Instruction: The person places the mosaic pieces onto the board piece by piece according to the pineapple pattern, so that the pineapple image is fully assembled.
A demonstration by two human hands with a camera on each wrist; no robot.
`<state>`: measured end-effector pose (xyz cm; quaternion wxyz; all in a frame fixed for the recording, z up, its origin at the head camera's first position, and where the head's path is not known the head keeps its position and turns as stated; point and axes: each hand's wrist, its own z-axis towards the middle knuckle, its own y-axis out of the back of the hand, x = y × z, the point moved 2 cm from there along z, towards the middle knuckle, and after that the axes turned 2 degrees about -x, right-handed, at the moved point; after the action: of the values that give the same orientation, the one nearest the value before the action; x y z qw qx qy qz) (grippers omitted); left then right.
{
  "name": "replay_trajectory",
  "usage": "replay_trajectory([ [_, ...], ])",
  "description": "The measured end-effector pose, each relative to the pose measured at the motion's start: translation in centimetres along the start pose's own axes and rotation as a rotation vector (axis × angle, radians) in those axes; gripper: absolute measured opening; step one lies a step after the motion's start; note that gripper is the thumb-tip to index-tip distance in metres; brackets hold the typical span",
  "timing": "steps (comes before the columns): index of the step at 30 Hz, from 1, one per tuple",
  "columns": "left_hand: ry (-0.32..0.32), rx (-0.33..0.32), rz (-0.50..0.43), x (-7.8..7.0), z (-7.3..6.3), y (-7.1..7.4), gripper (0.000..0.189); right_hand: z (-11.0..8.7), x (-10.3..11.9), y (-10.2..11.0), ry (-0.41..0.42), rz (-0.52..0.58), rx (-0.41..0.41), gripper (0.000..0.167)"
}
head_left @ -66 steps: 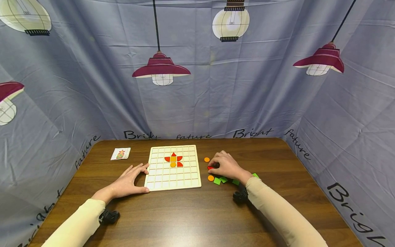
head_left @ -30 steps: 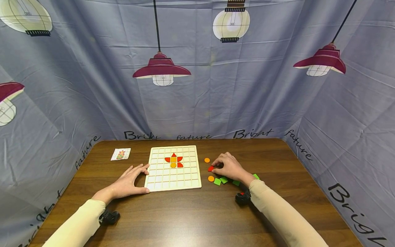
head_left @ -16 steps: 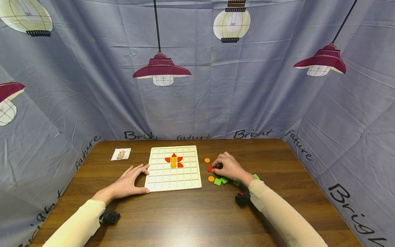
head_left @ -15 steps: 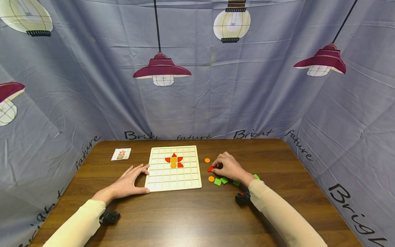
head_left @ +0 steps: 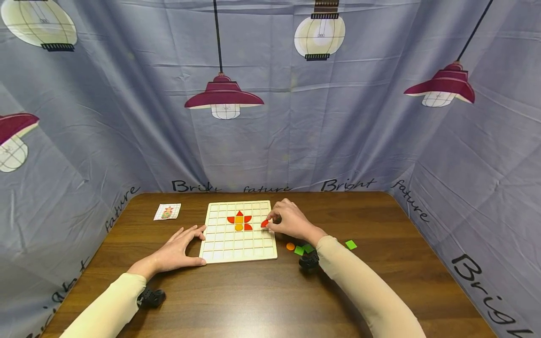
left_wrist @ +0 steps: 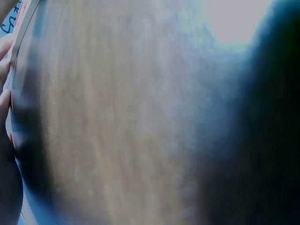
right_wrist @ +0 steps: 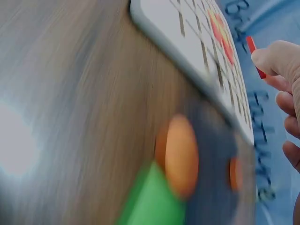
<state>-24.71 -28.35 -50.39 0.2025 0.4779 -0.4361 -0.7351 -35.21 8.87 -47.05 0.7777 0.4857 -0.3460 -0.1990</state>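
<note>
A pale gridded board lies on the table, with a flower-like pattern of red and orange tiles on its upper part. My left hand rests at the board's left edge, thumb apart from the fingers; the left wrist view catches only a few fingers along the edge. Between thumb and fingertips, my right hand pinches a red curved-edge tile over the board's right side. The right wrist view has this red tile edge-on, held up off the board.
Right of the board lie an orange round tile and green square tiles, partly behind my right wrist. Another green tile sits farther right. A small pattern card lies at the back left. A printed curtain surrounds the table.
My right hand has picked the red tile up from the table and carried it left to over the board's right side. My left hand has stayed at the board's edge.
</note>
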Motion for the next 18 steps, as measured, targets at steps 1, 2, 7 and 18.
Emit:
replay_trajectory([
  [1, 0.002, 0.002, 0.002, 0.0, 0.0, 0.0, 0.060, 0.6, 0.5, -0.4, 0.009, -0.006, 0.004, 0.013],
  [2, 0.003, 0.003, 0.004, 0.0, 0.0, 0.0, 0.060, 1.1, 1.0, -0.7, 0.017, -0.007, 0.007, 0.013],
  [7, 0.015, 0.007, 0.001, 0.0, 0.0, 0.0, 0.061, 3.5, 3.3, -2.7, 0.032, -0.020, 0.038, 0.015],
  [18, 0.019, 0.005, -0.003, 0.2, -0.1, -0.1, 0.062, 6.4, 6.1, -5.5, 0.074, -0.075, 0.060, 0.015],
])
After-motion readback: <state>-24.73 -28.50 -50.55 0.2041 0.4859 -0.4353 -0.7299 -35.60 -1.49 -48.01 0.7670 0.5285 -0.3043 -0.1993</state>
